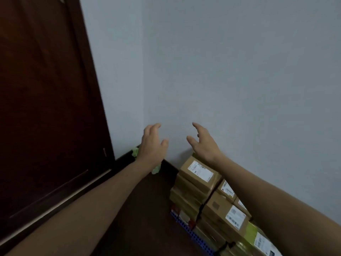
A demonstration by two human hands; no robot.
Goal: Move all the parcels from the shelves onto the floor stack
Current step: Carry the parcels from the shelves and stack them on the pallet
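Observation:
A stack of brown cardboard parcels (199, 183) with white labels stands on the floor against the pale wall, at the lower right. The topmost parcel (200, 172) lies at the stack's far end. A parcel wrapped in green-yellow (252, 231) sits nearer to me. Both my arms reach forward above the floor. My left hand (152, 143) is held up with relaxed fingers and holds nothing. My right hand (203, 141) hovers just above the topmost parcel, fingers spread, holding nothing. No shelves are in view.
A dark wooden door (42, 100) fills the left side. A blue perforated mat or pallet (186, 228) lies under the stack. Something pale green (135, 151) sits in the floor corner behind my left wrist. Dark floor (144, 218) lies between door and stack.

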